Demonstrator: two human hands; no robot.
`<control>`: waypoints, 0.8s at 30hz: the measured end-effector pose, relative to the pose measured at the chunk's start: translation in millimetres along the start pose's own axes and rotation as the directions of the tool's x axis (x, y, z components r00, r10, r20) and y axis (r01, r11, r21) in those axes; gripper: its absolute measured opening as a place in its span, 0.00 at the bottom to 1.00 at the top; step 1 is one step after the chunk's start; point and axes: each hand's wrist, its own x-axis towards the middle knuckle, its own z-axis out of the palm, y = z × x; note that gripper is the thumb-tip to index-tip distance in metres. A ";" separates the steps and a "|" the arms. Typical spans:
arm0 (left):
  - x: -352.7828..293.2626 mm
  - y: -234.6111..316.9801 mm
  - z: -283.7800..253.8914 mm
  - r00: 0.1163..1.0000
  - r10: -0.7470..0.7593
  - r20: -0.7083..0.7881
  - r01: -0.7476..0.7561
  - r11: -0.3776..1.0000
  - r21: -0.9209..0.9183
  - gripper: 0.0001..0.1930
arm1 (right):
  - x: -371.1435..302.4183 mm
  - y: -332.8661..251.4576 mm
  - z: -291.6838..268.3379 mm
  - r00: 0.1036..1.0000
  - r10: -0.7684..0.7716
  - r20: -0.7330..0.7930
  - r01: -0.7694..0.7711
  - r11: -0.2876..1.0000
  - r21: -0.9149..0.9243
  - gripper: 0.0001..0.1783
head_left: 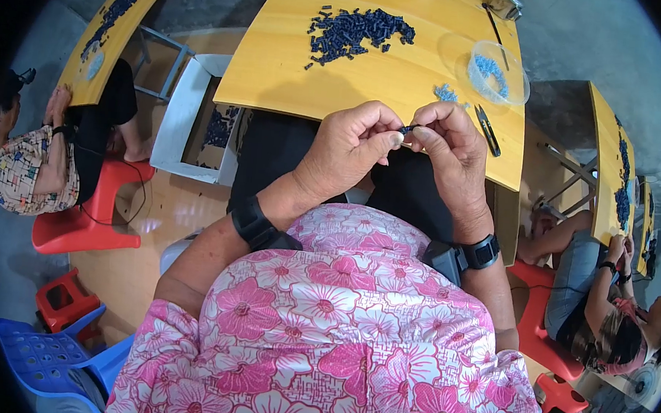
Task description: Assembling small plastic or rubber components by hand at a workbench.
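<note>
My left hand (357,145) and my right hand (455,150) meet just off the near edge of the yellow table. Between them is a small dark cylindrical piece (407,129), pinched by the thumb and fingers of both hands. Its finer details are too small to make out. Beyond my hands lies a pile of similar short dark pieces (359,36) on the tabletop. To the right of it, a few tiny light-blue pieces (446,94) lie loose. Close to my right hand rests a pair of black tweezers (488,130).
A clear round tub (518,75) holds more light-blue pieces, with a dark thin stick leaning over it. A metal tin (506,3) stands at the far right corner. Left of the table is a white box (174,136). People sit at other tables on both sides.
</note>
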 end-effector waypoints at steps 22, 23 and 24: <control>-0.4 -2.1 -1.0 1.000 -0.021 -0.004 0.021 0.994 0.103 0.04 | 5.6 -7.5 -5.7 0.987 -0.115 0.108 0.150 0.895 -0.420 0.16; -0.7 -2.4 -0.9 1.000 -0.015 -0.006 0.015 0.992 0.124 0.04 | 7.2 -9.8 -6.1 0.974 -0.169 0.148 0.221 0.846 -0.485 0.16; -0.6 -1.3 -0.8 1.000 -0.016 -0.005 0.017 0.992 0.124 0.04 | 8.6 -12.1 -6.4 0.956 -0.220 0.192 0.290 0.788 -0.542 0.16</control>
